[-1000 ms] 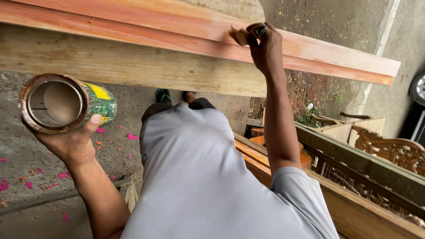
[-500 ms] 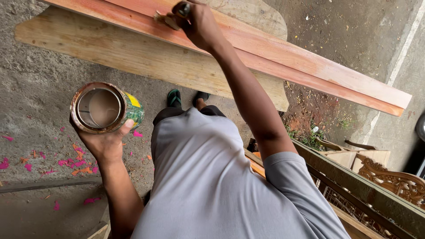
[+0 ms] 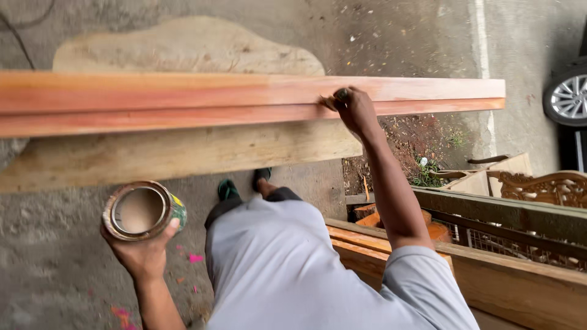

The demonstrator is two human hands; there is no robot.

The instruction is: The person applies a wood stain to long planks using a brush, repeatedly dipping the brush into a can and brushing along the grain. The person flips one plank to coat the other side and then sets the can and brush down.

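Your right hand is closed around a small brush, its bristles touching the top face of the long reddish board near where the deeper stain fades into paler wood. Your left hand is wrapped from below around an open tin, held upright and well apart from the board, down by your hip. The tin's inside looks pale; how much liquid is left in it cannot be told from here.

The reddish board lies across a wider unfinished plank, and both sit over the concrete floor. To the left of the brush the board is an even orange-red; to the right, toward the far end, the colour is thinner and patchier.

You appear to be in the middle of brushing stain along the board, with the right-hand stretch not yet fully covered. The next stroke, by the look of it, calls for carrying the brush along the grain into that paler end, keeping pressure light at the edge so nothing runs down onto the plank beneath. Keep the tin level while you reach. Carved wooden pieces stand to your right, near your elbow.
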